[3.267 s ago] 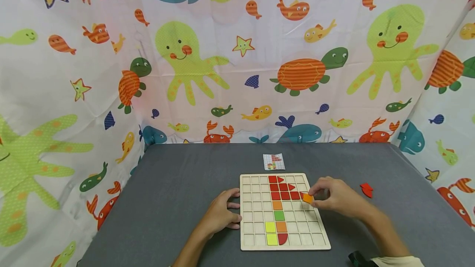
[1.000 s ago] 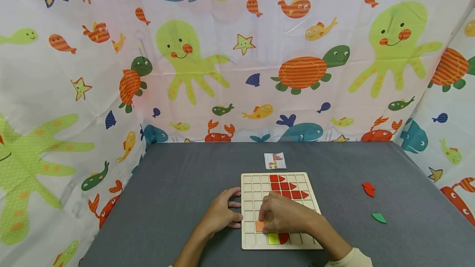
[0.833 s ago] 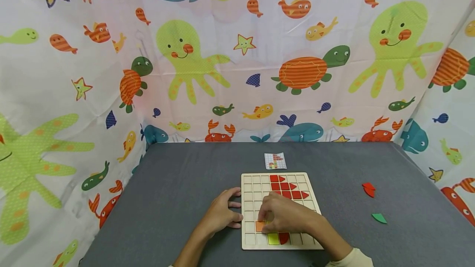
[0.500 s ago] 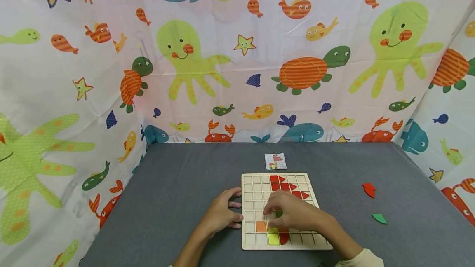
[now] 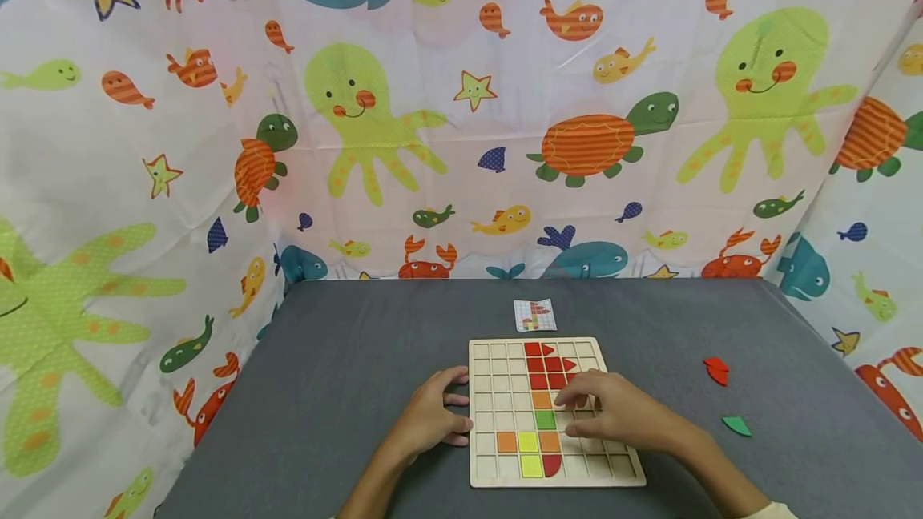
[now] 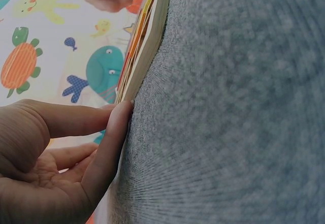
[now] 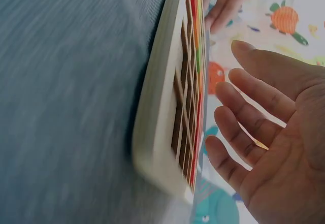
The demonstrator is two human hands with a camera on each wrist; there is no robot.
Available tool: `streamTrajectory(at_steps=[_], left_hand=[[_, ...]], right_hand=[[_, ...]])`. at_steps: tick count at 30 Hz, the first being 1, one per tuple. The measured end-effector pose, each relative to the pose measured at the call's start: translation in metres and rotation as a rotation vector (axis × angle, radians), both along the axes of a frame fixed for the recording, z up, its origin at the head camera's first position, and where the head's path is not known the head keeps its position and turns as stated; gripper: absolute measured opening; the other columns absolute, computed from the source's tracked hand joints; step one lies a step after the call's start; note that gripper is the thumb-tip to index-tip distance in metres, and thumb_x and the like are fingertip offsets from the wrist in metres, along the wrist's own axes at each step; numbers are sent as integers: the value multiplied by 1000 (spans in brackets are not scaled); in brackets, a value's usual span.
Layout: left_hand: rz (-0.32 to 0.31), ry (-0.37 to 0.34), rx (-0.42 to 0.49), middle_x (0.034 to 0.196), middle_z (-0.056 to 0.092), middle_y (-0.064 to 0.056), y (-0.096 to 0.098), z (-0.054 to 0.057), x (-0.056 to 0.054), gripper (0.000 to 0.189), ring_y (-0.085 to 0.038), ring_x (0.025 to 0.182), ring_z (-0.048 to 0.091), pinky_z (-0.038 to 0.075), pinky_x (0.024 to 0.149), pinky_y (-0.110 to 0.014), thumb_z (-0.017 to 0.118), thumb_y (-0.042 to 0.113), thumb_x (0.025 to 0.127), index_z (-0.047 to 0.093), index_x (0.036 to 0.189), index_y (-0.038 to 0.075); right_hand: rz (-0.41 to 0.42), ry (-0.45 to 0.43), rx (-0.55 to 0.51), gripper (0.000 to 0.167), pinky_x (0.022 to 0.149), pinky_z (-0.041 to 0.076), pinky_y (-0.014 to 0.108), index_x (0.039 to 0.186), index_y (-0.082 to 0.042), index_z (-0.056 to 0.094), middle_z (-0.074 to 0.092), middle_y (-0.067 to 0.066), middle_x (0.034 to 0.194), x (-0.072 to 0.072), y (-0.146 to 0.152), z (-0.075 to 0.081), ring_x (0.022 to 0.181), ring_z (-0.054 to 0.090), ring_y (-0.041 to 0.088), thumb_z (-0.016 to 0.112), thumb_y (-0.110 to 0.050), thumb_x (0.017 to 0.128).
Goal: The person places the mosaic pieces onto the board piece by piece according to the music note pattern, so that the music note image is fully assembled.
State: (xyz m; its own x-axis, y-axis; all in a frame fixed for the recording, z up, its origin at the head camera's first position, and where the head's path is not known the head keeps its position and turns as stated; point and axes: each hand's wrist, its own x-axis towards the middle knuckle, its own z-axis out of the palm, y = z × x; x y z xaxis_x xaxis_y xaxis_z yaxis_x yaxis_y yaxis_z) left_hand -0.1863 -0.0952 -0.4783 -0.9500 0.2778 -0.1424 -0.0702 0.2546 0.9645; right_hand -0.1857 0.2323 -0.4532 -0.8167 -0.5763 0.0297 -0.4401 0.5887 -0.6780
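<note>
A wooden grid board (image 5: 485, 468) lies on the table, with red, orange, green and yellow tiles in its cells. My left hand (image 5: 433, 415) rests at the board's left edge. In the left wrist view, its thumb and finger tips touch the rim of the board (image 6: 147, 56). Over the right half of the board hovers my right hand (image 5: 613, 415), fingers apart and holding nothing; the right wrist view shows its bare palm (image 7: 284, 127). It covers some cells and part of the third red row. An orange square tile (image 5: 507, 442) sits left of a yellow square tile (image 5: 528, 442).
A small printed pattern card (image 5: 535, 315) lies behind the board. To the right on the grey table (image 5: 375, 343) are red pieces (image 5: 717, 371) and a green quarter-round piece (image 5: 737, 425). A sea-animal curtain (image 5: 447, 126) hangs behind the table.
My right hand brought an orange square from the right, set it in a cell left of the yellow tile, let go and drew back rightward. The left hand stayed at the board's edge.
</note>
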Motion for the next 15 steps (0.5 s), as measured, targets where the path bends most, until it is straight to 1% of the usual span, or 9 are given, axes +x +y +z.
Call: streamTrajectory(at_steps=[3, 6, 9, 12, 15], left_hand=[[-1, -2, 0, 150, 52, -17, 0, -1, 0, 85, -31, 118, 66, 68, 60, -40, 78, -19, 77, 51, 154, 4], [-2, -2, -2, 150, 52, -17, 0, -1, 0, 84, -31, 117, 66, 68, 60, -40, 78, -19, 77, 51, 154, 4], [-1, -3, -6, 149, 52, -17, 0, 0, -1, 84, -31, 117, 66, 68, 60, -40, 78, -19, 78, 51, 154, 4], [0, -6, -9, 150, 52, -17, 0, 0, -1, 83, -31, 117, 66, 68, 60, -40, 78, -18, 78, 51, 154, 4], [0, -10, -12, 150, 52, -17, 1, 0, -1, 83, -31, 117, 66, 68, 60, -39, 78, -18, 78, 51, 154, 5]], right_hand=[[-30, 11, 6, 31, 75, 56, 27, 116, -18, 77, 70, -8, 103, 3, 14, 0, 92, 61, 9, 85, -33, 91], [-62, 1, 7, 32, 69, 54, 24, 116, -17, 76, 67, -7, 100, 6, 27, 0, 87, 59, 9, 86, -32, 91], [-91, -6, 1, 30, 65, 51, 22, 116, -16, 76, 66, -6, 97, 9, 39, 0, 83, 57, 7, 85, -31, 91], [-118, 2, 0, 29, 65, 51, 22, 115, -16, 76, 67, -6, 99, 12, 52, -1, 84, 57, 4, 85, -29, 91], [-153, 20, 7, 29, 68, 53, 22, 115, -16, 77, 69, -7, 101, 14, 65, -3, 87, 60, 4, 85, -28, 90]])
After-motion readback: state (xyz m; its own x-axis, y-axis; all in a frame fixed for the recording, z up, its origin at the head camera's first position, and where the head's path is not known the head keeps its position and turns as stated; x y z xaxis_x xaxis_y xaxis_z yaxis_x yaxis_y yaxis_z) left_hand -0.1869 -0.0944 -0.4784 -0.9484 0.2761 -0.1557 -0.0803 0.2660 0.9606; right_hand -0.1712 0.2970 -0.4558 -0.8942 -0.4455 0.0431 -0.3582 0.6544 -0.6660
